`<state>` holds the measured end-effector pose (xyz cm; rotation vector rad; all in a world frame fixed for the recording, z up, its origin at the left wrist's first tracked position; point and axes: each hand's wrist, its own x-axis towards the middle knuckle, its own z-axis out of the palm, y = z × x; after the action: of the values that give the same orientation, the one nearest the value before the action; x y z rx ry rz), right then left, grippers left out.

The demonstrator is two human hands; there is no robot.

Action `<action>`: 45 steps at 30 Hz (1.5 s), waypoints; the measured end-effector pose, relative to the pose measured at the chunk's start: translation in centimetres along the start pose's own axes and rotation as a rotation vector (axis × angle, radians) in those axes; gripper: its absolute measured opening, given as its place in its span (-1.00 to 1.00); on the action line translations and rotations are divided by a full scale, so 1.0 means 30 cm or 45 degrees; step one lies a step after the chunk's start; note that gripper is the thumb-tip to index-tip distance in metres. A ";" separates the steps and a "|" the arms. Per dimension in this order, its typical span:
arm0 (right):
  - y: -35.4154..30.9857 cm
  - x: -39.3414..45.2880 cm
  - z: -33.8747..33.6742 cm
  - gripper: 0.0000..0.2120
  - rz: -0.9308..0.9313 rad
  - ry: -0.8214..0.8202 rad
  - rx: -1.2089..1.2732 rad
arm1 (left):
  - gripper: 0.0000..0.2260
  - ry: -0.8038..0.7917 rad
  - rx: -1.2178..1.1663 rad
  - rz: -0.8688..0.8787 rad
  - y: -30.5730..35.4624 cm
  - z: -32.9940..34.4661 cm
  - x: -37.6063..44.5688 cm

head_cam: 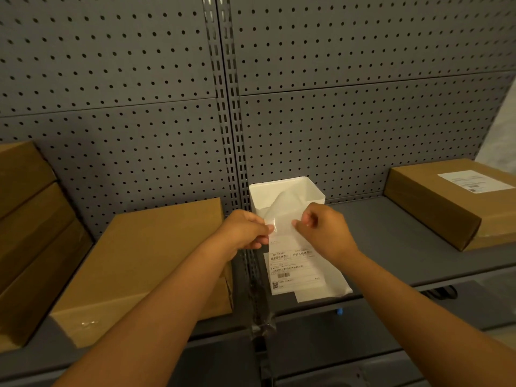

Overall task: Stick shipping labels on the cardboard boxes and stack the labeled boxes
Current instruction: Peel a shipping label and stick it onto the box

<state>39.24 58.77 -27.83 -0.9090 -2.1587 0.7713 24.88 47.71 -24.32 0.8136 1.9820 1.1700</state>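
Observation:
Both hands hold a white shipping label (284,216) in the air above the shelf, in front of a white bin. My left hand (245,230) pinches its left edge and my right hand (321,230) pinches the right edge; the sheet curls upward between them. Below them a small stack of printed labels (298,269) lies flat on the grey shelf. A plain cardboard box (150,258) without a label lies just left of my hands. At the right a cardboard box (435,202) bears a white label (474,180) on its top.
A white open bin (310,188) stands against the grey pegboard wall (251,79). Several cardboard boxes (30,219) are stacked at the far left. The grey shelf (377,241) runs between the bin and the right box, with a seam in the middle.

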 end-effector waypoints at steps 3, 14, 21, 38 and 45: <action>-0.015 -0.019 0.016 -0.84 -0.116 0.067 -0.165 | -0.84 0.002 -0.047 -0.007 -0.004 0.002 -0.002; -0.082 -0.054 0.032 -0.86 -0.027 -0.340 0.081 | -0.80 -0.047 -0.073 0.106 0.005 0.005 -0.032; -0.101 -0.062 0.036 -0.84 0.160 -0.310 0.161 | -0.89 -0.073 0.013 0.187 0.006 0.007 -0.044; -0.128 -0.086 0.041 -0.95 0.447 -0.322 0.395 | -0.96 -0.028 0.095 0.246 -0.032 0.009 -0.032; -0.134 -0.088 0.028 -0.92 0.479 -0.332 0.457 | -0.92 -0.010 0.129 0.266 -0.028 0.006 -0.025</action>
<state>38.51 54.16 -26.35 -1.0793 -1.9853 1.4807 25.32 46.86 -24.97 1.0976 2.0000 1.1873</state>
